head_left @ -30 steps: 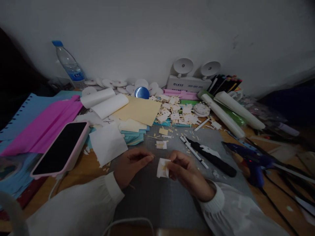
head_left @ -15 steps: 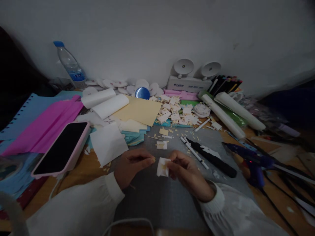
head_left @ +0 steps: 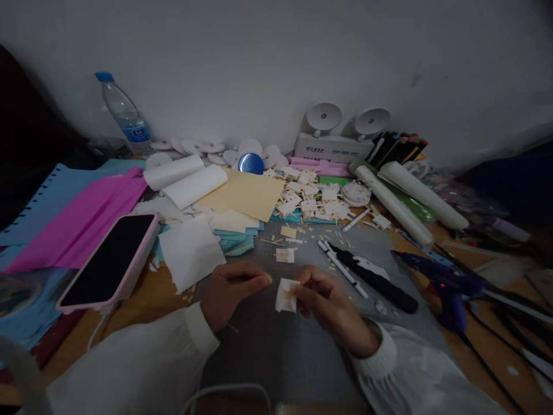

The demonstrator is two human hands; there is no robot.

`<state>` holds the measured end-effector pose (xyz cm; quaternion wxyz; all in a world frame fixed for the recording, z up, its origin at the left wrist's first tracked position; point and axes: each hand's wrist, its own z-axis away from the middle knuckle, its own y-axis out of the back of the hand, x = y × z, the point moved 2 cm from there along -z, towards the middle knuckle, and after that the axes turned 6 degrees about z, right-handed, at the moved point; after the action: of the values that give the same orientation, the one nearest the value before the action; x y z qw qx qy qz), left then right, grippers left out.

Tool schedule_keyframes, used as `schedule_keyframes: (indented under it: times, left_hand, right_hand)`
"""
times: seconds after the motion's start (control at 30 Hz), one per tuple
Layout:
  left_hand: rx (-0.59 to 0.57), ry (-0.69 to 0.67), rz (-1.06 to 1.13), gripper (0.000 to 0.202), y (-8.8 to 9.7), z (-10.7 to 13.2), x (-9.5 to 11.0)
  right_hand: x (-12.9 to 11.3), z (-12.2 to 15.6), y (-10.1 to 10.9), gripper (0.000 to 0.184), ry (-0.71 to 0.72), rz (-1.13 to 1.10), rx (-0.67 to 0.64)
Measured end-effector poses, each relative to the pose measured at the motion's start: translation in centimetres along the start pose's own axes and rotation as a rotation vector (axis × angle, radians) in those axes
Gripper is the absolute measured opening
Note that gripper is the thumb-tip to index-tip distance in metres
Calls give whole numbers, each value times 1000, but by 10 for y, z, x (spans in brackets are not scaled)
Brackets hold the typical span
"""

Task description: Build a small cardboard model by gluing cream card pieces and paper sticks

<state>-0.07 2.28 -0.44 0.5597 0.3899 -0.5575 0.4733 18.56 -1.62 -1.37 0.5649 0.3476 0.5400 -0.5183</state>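
Observation:
Pinched in my right hand point(head_left: 330, 305) is a small white paper piece point(head_left: 286, 295) with a tan patch on it, held just above the grey mat point(head_left: 276, 357). My left hand point(head_left: 237, 288) is to its left, thumb and fingertips pressed together; a tiny pale tip shows there, too small to name. A narrow gap separates that hand from the paper piece. Beyond the hands, another small white piece with a tan patch point(head_left: 284, 255) lies on the mat, below a little tan paper square point(head_left: 288, 231). A heap of similar pieces point(head_left: 309, 196) lies farther back.
Right of my hands lie white pens point(head_left: 343, 268), a black pouch-like item point(head_left: 375, 279) and a blue glue gun point(head_left: 449, 282) with its cable. At left are a phone in a pink case point(head_left: 108, 262), a white sheet point(head_left: 192, 253) and stacked coloured paper. A water bottle point(head_left: 125, 112) stands behind.
Both hands keep almost the same places, and the white paper piece remains in my right hand. The whole view has shifted very slightly.

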Motion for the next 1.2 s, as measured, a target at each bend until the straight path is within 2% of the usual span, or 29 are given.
schedule_keyframes:
  times: [0.23, 0.43, 0.73, 0.83, 1.03, 1.2]
  left_hand:
    - [29, 53, 6, 27, 0, 0, -5]
    - [-86, 25, 60, 35, -1, 0, -8]
    - [-123, 24, 32, 55, -2, 0, -12]
    - [-73, 33, 55, 50, -1, 0, -12]
    - [-30, 17, 57, 20, 0, 2, -11]
    - [-51, 28, 60, 23, -1, 1, -12]
  right_hand:
    - [-1, 1, -1, 29, 4, 9, 0]
    - [-2, 1, -1, 31, -20, 38, 7]
    - [-2, 0, -1, 31, -17, 47, 6]
    - [-3, 1, -1, 31, -11, 48, 1]
    - [-3, 1, -1, 32, -35, 56, -3]
    - [-2, 0, -1, 31, -32, 64, -8]
